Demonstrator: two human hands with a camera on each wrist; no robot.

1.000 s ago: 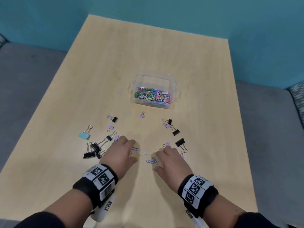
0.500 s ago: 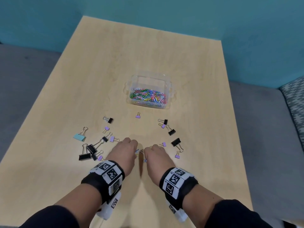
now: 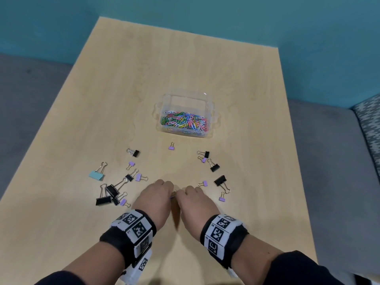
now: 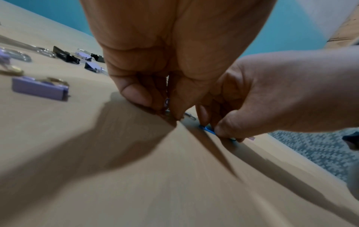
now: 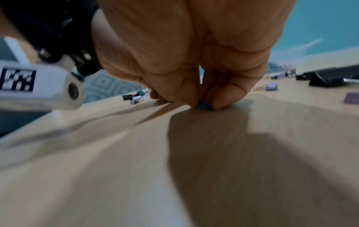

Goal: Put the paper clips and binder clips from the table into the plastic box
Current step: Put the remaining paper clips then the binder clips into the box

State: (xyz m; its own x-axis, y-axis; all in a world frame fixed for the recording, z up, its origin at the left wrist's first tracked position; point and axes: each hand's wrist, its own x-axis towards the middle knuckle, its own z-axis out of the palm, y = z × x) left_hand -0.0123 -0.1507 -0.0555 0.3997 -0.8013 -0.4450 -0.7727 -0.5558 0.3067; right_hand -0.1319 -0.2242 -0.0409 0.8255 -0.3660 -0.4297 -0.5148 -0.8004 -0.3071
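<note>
Both hands sit knuckle to knuckle near the desk's (image 3: 102, 99) front edge. Right hand (image 3: 195, 202) pinches blue paper clips (image 5: 204, 106) against the wood; left hand (image 3: 154, 199) pinches a purplish paper clip (image 4: 166, 102). Plastic box (image 3: 212, 116) sits mid-desk, binder clips (image 3: 111, 192) scattered on either side of the hands.

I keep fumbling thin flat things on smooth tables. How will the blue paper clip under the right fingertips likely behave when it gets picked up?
Blue paper clip lies flat on the smooth table, so it probably slides before lifting. The right hand pinches it at the fingertips; it looks thin and light, likely easy to drop. Flat wire, unlikely to roll.
</note>
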